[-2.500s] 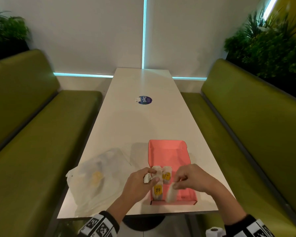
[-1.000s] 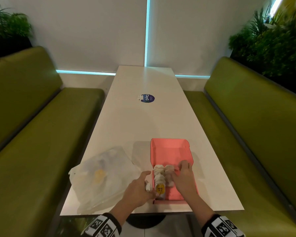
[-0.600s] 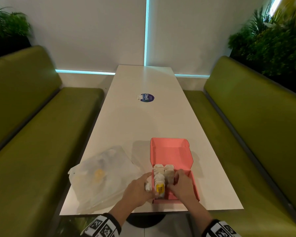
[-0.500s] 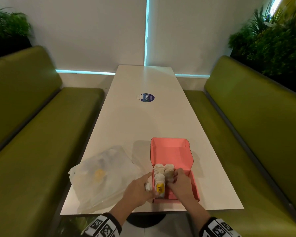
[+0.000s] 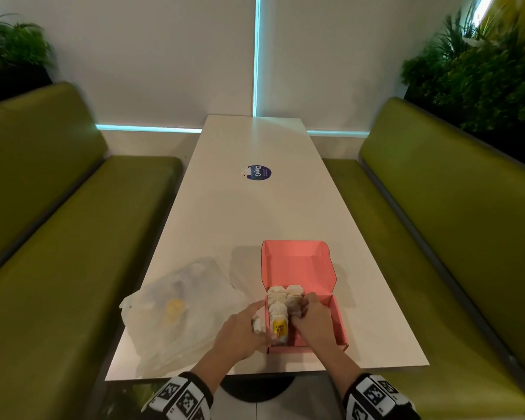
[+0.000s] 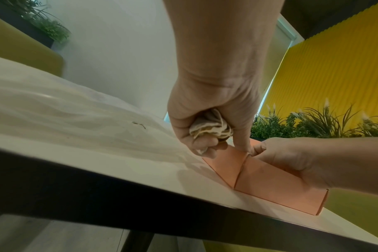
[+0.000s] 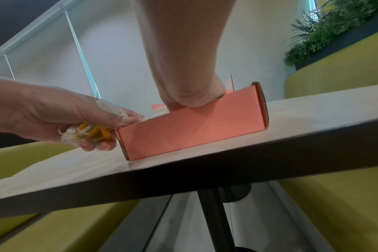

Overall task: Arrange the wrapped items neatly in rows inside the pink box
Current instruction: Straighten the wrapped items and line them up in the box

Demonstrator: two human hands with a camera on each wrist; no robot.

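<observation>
**Two rows begun, more packets still to place**

The pink box [image 5: 322,301] stands open on the table [image 5: 255,213], close to the near edge, and the filling is only partly done. Along its left wall a row of wrapped packets [image 5: 278,304] stands packed one behind the other, and the nearest one shows a yellow label. A second, shorter row [image 5: 294,298] stands just beside it, directly in front of the right hand [image 5: 311,322]. The whole part of the box to the right of that hand is bare pink floor, so I judge that less than half of the space is used.

The right hand is inside the box with its fingers curled against the second row; it seems to press or hold the last packet there, but I cannot tell if it really grips it. The left hand [image 6: 207,122] is just outside the left wall of the box. Its fingers are closed around a small bundle of packets [image 6: 209,127], while its thumb reaches to the box corner.

To the left of the left hand lies a clear plastic bag [image 5: 179,310] with something yellow inside, probably more packets. What is left: the bundle, perhaps the bag's contents, and the remaining rows.
</observation>
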